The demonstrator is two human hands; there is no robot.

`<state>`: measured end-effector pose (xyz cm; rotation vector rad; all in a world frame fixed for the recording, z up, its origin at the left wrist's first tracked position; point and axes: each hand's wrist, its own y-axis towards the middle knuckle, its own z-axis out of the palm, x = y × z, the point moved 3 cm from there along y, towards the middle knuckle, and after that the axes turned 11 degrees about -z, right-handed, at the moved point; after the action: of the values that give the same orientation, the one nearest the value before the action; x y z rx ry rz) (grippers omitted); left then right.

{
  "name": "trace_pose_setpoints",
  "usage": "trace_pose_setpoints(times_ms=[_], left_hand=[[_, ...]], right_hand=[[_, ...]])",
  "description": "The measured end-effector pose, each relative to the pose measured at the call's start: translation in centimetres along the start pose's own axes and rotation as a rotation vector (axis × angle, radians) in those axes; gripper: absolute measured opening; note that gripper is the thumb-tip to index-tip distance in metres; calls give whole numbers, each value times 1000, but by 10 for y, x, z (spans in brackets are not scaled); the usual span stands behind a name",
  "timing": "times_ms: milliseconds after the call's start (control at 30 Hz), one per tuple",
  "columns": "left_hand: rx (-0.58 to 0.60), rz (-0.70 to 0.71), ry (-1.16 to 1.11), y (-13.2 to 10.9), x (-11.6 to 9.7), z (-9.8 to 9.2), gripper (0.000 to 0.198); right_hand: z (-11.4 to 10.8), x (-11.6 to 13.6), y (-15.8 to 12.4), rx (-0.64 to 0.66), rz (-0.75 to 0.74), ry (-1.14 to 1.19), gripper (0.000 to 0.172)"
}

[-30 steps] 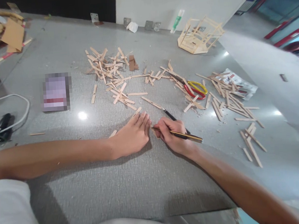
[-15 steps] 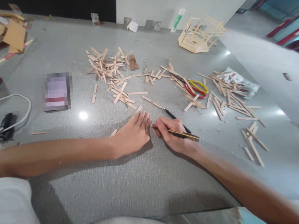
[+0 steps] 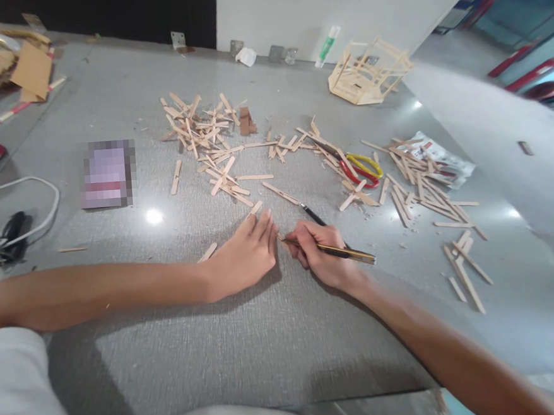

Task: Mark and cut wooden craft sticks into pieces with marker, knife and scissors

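Observation:
My left hand [image 3: 242, 254] lies low over the grey table, its fingers pressed together and pointing away from me. Ends of pale wooden craft sticks [image 3: 208, 251] show from beneath it, front and back; the rest is covered. A small bit of wood shows at its fingertips, facing my other hand. My right hand [image 3: 320, 249] is closed in a writing grip around a black-and-yellow pencil [image 3: 349, 252]. The pencil's tip meets the wood beside my left fingertips. Partly behind my right hand lies a black craft knife [image 3: 313, 214], near a loose stick [image 3: 280, 193].
Piles of craft sticks [image 3: 195, 128] spread across the table, with scissors [image 3: 362, 170] among them. A stick-built frame [image 3: 370, 78] and a glue tube [image 3: 327, 46] stand at the back. At left are a blurred purple item [image 3: 106, 175], a white cable [image 3: 53, 204] and cardboard [image 3: 33, 69].
My left fingers have straightened a little over the stick. My right hand and pencil have shifted slightly rightward. The whole view has tilted slightly.

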<state>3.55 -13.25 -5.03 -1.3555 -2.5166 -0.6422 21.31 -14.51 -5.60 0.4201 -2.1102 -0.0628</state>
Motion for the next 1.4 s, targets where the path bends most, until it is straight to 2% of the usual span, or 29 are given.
trace_pose_setpoints(times_ms=[100, 233, 367, 533, 767, 933, 1000, 1067, 1167, 1233, 1400], left_hand=[[34, -4, 25, -1, 1, -8, 30], [72, 9, -65, 0, 2, -15, 17], [59, -7, -143, 2, 5, -15, 17], [40, 20, -167, 2, 6, -13, 16], [107, -27, -226, 0, 6, -20, 16], [248, -18, -588, -2, 4, -24, 11], [312, -70, -690, -1, 8, -20, 17], [305, -78, -661, 2, 14, -14, 28], [215, 25, -558, 6, 18, -8, 31], [202, 82, -509, 7, 18, -5, 32], [251, 109, -357, 4, 11, -8, 71]], right_hand=[[0, 0, -1, 26, -7, 50, 53], [0, -2, 1, 16, 71, 238, 57], [0, -5, 2, -17, 161, 377, 57], [-3, -8, 5, -93, 204, 506, 53], [-8, -11, 7, -330, 167, 428, 55], [-9, -14, 6, -414, 129, 382, 54], [-10, -15, 6, -446, 133, 369, 54], [-10, -16, 5, -471, 147, 364, 53], [-10, -17, 4, -487, 150, 372, 53], [-10, -17, 4, -490, 144, 377, 53], [-11, -17, 4, -502, 123, 364, 50]])
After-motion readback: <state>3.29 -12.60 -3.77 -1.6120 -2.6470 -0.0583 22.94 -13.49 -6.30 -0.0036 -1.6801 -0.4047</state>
